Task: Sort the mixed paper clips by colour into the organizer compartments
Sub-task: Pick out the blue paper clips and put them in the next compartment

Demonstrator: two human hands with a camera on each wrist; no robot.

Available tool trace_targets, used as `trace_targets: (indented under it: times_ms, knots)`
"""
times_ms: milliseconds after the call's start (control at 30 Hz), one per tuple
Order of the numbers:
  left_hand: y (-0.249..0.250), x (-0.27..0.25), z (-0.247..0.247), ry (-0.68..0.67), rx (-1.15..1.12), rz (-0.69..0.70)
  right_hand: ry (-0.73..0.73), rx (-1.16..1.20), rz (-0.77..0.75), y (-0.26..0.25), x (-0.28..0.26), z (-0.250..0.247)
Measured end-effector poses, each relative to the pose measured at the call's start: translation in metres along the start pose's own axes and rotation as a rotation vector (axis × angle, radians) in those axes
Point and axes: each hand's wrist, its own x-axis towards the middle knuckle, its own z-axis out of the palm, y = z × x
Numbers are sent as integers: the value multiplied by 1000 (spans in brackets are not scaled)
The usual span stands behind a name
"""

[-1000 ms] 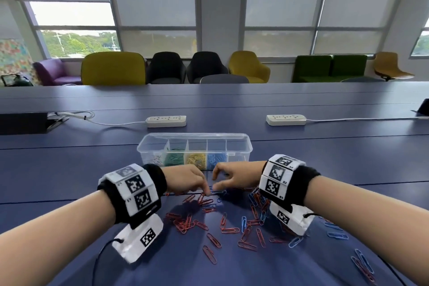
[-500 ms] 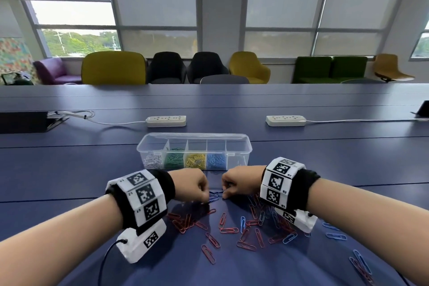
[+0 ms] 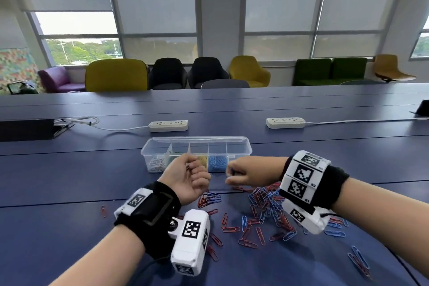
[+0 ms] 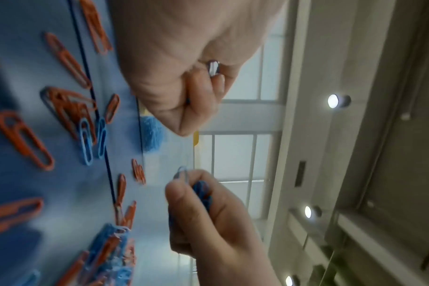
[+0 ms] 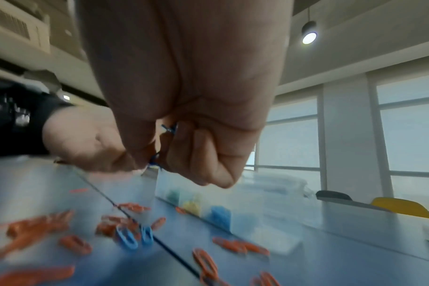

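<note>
The clear organizer [image 3: 240,146] stands past my hands, with white, green, yellow and blue clips [image 3: 217,162] in separate compartments and the rightmost one bare. Loose red and blue paper clips [image 3: 262,211] lie on the blue table beneath my wrists. My left hand [image 3: 189,168] is raised in front of the organizer, turned palm inward, its curled fingers holding a few dark blue clips [image 4: 187,100]. My right hand [image 3: 232,173] hovers beside it as a fist, gripping blue clips [image 4: 201,191] that poke out between thumb and fingers [image 5: 169,128].
Two white power strips [image 3: 168,126] [image 3: 285,122] with cables lie behind the organizer. Stray clips sit at the near right table edge [image 3: 358,261] and one red clip lies at the left [image 3: 103,211]. Chairs line the far side under the windows.
Both hands have lifted off the clip pile with clips in them. The left hand has rolled palm inward and risen toward the organizer.
</note>
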Motion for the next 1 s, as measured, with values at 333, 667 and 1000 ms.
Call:
trace_targets:
  times_ms: [333, 667, 1000]
  knots:
    - [-27, 8, -2, 27, -227, 98, 53, -169, -72, -43, 30, -19]
    - [-22, 12, -8, -42, -489, 25, 405, 211, -28, -8, 29, -40]
    - [6, 32, 13, 39, -127, 106, 99, -129, 376, 46, 65, -5]
